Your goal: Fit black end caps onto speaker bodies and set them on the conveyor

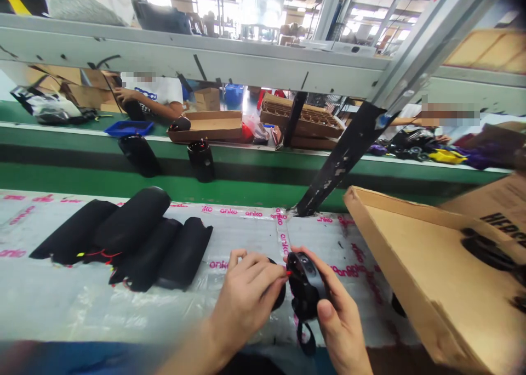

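Note:
Near the front middle of the table, my right hand (339,309) holds a round black part (304,287) with a grey rim, fingers behind it and thumb at its lower right. A black strap loop (306,339) hangs under this part. My left hand (249,287) is closed in a pinch at a small red piece (289,273) beside the part's open side. Behind my left fingers, a dark rounded object (280,293) shows only in part. Several black cloth-covered cylinders (133,219) lie at the left, with red wires and yellow bits at their near ends.
A cardboard tray (415,254) holding black parts stands at the right. A black-wrapped post (337,161) rises behind the table. Two black cylinders (201,160) stand on the green conveyor (246,191). Across it, other people work beside a blue tray (129,128).

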The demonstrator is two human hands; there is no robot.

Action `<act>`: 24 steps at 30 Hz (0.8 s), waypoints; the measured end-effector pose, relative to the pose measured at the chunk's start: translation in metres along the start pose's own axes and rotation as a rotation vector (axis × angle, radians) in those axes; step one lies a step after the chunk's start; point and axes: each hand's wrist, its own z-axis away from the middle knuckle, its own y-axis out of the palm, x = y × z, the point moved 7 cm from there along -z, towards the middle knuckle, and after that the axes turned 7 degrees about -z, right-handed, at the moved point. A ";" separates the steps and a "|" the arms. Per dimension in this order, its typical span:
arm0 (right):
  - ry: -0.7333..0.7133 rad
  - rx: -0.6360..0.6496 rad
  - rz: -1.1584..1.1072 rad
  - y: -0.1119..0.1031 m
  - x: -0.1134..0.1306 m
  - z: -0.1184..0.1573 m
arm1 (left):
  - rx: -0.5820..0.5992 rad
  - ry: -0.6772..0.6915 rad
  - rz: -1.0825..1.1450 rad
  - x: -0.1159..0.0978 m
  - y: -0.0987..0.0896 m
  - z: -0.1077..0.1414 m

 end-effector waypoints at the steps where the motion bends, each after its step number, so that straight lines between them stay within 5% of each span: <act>1: 0.021 -0.022 -0.023 -0.001 -0.003 0.001 | 0.001 0.007 -0.003 0.000 -0.001 0.000; 12: 0.255 -0.215 -0.496 0.005 -0.041 0.018 | 0.018 -0.003 0.011 0.002 0.003 -0.006; 20: 0.094 -0.067 -0.073 -0.005 -0.020 0.012 | 0.082 0.023 -0.064 -0.002 0.006 -0.010; 24: 0.060 -0.029 -0.034 -0.007 -0.021 0.009 | 0.117 0.024 -0.048 -0.001 0.009 -0.012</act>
